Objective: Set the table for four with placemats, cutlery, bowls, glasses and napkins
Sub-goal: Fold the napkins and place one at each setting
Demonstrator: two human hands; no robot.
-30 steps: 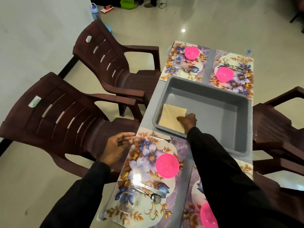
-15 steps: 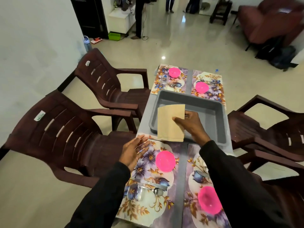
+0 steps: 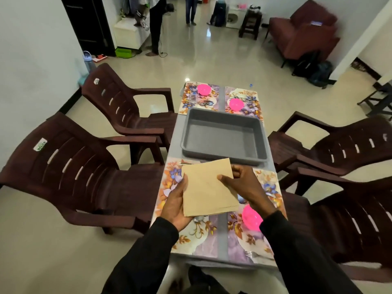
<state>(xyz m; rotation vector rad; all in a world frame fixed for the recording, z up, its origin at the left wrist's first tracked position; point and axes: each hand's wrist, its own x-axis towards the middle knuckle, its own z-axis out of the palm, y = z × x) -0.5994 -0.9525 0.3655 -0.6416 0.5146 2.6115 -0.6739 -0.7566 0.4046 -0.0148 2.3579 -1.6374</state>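
Item: tan napkins (image 3: 209, 187), held in air over near end of table (image 3: 175, 136), above near-left placemat (image 3: 169, 181). Layered lower edge suggests several sheets; count not readable.
Left hand: left hand (image 3: 176, 205) holds stack from below at its left side, thumb along left edge. Fingers hidden under the paper, so their curl can't be told.
Right hand: right hand (image 3: 244, 187) pinches right edge, thumb on top, fingers curled behind.
Tray: grey tray (image 3: 220, 141) mid-table, nothing visible inside.
Settings: pink bowls on far-left mat (image 3: 204, 89), far-right mat (image 3: 236, 104) and near-right mat (image 3: 251, 217). Near-left bowl not visible behind napkins. Fork (image 3: 252, 254) at near edge.
Stage (est.): napkins are prob. the last item; none seen laid at any place.
Risk 1: thumb peels two sheets instead of one. Cause: thin paper clings.
Risk 2: stack slips off left palm and fans onto mats or floor. Cause: right pinch releases before left grip firms.
Risk 3: near-right bowl gets knocked. Cause: it sits just under right wrist.
Risk 4: right sleeve (image 3: 297, 251) snags tray rim. Cause: far places lie beyond tray, so reach goes over it.
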